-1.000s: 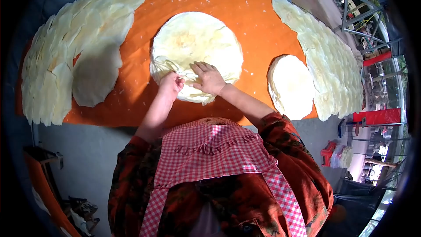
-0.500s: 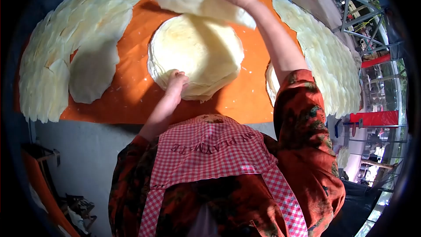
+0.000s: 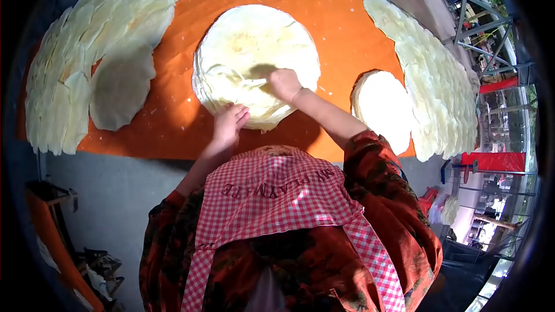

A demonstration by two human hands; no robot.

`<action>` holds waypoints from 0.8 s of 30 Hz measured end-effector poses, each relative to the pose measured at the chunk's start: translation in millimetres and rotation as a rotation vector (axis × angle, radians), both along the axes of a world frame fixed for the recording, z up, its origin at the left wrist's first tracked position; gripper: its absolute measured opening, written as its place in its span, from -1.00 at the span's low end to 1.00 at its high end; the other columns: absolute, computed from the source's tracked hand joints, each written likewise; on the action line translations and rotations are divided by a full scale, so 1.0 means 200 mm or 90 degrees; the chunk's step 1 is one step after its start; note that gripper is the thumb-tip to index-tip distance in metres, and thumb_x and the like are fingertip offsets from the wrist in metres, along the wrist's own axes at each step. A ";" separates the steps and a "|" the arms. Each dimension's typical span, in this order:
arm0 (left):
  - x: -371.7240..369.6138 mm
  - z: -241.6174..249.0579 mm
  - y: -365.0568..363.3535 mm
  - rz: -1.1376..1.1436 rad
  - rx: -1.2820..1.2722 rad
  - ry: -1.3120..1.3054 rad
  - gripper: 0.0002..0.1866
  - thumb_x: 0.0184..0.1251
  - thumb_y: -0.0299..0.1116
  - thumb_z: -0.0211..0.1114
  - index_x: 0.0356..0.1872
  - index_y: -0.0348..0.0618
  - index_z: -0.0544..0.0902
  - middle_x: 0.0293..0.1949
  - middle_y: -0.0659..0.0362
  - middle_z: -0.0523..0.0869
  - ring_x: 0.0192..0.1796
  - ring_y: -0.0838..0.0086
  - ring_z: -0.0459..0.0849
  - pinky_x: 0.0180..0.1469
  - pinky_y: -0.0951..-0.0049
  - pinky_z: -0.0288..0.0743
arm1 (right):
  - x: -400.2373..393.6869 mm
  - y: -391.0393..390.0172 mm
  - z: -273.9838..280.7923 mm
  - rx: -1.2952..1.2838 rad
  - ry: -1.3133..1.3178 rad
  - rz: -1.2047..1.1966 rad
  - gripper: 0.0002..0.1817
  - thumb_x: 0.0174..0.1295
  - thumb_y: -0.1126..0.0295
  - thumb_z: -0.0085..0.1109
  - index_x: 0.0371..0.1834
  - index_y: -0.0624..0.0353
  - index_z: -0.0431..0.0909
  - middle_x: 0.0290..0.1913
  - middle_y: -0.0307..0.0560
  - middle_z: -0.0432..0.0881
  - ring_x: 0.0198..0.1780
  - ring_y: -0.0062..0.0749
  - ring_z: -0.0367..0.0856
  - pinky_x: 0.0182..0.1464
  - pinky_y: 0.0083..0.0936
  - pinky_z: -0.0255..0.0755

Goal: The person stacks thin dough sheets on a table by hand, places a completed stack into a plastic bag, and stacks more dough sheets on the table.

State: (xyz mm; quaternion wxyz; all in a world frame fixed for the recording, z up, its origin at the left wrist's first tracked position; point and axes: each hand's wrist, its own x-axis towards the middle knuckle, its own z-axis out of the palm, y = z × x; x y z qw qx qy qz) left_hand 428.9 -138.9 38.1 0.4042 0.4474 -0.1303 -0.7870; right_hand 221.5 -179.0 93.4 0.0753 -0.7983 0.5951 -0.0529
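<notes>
A tall round stack of thin, pale flatbreads (image 3: 254,34) lies on the orange tabletop in front of me. Over its near half, my right hand (image 3: 285,85) is closed, pinching the raised, creased edge of the top flatbread (image 3: 231,78). The fingertips are partly hidden by the fist and its shadow. At the stack's near left rim, my left hand (image 3: 230,121) has its fingers pressed together on the layered edges; how many layers it grips cannot be made out.
Overlapping flatbreads (image 3: 69,75) cover the table's left end, with a single shaded one (image 3: 121,89) at their inner side. More overlapping sheets (image 3: 436,81) spread on the right beside a smaller round pile (image 3: 381,110). Crumbs dot the orange cover (image 3: 335,17). Metal framing (image 3: 462,11) stands at far right.
My right hand has come down and toward me from above the far side, bringing the lifted flatbread onto the stack. My left hand stays near the rim. The smaller right pile is now uncovered.
</notes>
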 end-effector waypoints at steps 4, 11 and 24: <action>-0.04 0.04 0.00 0.091 -0.002 0.108 -0.83 0.33 -0.55 0.09 -0.08 -0.28 0.42 0.00 -0.04 0.57 0.13 0.17 0.58 0.24 0.23 0.49 | -0.02 0.03 0.03 -0.131 0.034 0.030 -0.84 0.02 0.44 0.13 -0.32 0.14 0.64 -0.47 -0.01 0.66 -0.43 -0.18 0.67 -0.41 -0.30 0.54; -0.06 -0.09 0.00 0.110 -0.045 0.214 -0.73 0.32 -0.49 0.08 0.01 -0.19 0.33 0.01 0.01 0.54 0.18 0.20 0.53 0.25 0.16 0.44 | 0.09 0.07 -0.05 -0.044 -0.006 -0.042 -0.76 0.06 0.38 0.13 -0.20 0.16 0.61 -0.27 0.06 0.66 -0.22 -0.13 0.67 -0.25 -0.30 0.56; -0.11 0.06 -0.07 -0.033 -0.102 0.094 -0.69 0.38 -0.35 0.10 0.11 -0.08 0.36 0.18 0.13 0.51 0.29 0.31 0.43 0.21 0.28 0.35 | 0.08 -0.06 0.13 0.061 -0.050 -0.126 -0.49 0.07 0.28 0.27 0.18 -0.18 0.50 -0.20 0.07 0.68 -0.19 -0.12 0.68 -0.16 -0.22 0.56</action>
